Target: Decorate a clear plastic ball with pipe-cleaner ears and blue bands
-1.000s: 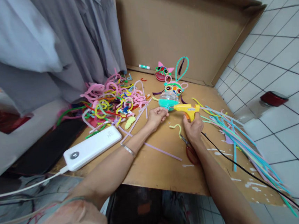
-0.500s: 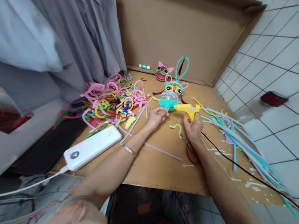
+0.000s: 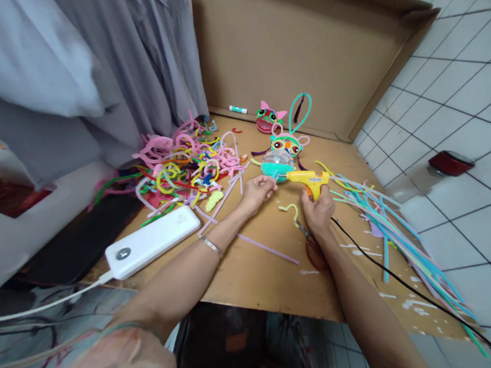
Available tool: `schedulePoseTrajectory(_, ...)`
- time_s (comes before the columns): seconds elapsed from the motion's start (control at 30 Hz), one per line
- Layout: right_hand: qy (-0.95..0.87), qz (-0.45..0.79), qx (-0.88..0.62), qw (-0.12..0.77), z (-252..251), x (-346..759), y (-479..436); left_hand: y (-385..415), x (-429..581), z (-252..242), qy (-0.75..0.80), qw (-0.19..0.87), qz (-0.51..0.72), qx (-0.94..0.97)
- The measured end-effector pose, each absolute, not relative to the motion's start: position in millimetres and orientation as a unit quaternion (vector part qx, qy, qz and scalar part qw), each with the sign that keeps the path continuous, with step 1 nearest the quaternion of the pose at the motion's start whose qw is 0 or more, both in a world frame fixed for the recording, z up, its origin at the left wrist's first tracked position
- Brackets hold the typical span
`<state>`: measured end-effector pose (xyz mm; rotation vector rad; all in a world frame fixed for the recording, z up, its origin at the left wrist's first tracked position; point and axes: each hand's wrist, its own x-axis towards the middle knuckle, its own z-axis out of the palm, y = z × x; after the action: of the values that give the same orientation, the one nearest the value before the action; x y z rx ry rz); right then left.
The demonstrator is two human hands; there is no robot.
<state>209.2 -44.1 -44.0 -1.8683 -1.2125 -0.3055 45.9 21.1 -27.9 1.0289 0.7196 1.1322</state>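
Two hands (image 3: 262, 194) (image 3: 317, 207), one glue gun (image 3: 310, 182), two figures (image 3: 286, 146) (image 3: 266, 118)

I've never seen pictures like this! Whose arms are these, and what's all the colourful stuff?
No robot: these are a person's bare arms. Every picture comes from one camera on their head, looking forward and down. The left hand pinches a small blue piece; the right hand grips a yellow glue gun, its tip close to that piece. On the brown table, a tangle of bent strips lies left and long, straighter strips right. Scissors lie by the right arm, a white power bank by the left. Two big-eyed crafts sit beyond the hands.
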Motion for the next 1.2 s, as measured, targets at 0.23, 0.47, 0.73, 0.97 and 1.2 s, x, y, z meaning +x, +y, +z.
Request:
schedulePoseTrajectory(0.23,-0.483,-0.147,-0.746,0.435,-44.9,212.6,-42.9,22.5,47.0,-29.8,0.319,0.666,0.506,0.446)
schedulePoseTrajectory(0.47,-0.487,-0.137,-0.749,0.428,-45.1,209.8,-43.0,21.8,46.3,-28.4,0.312,0.666,0.507,0.450)
schedulePoseTrajectory(0.73,-0.475,-0.135,-0.753,0.434,-40.6,209.5,-44.5,21.3,45.6,-27.3,0.315,0.667,0.505,0.448)
schedulePoseTrajectory(0.97,-0.487,-0.138,-0.748,0.430,-43.5,210.2,-44.1,20.9,44.1,-25.1,0.318,0.665,0.504,0.450)
schedulePoseTrajectory(1.2,-0.475,-0.132,-0.749,0.442,-41.7,208.7,-43.9,20.0,43.8,-23.9,0.325,0.664,0.503,0.447)
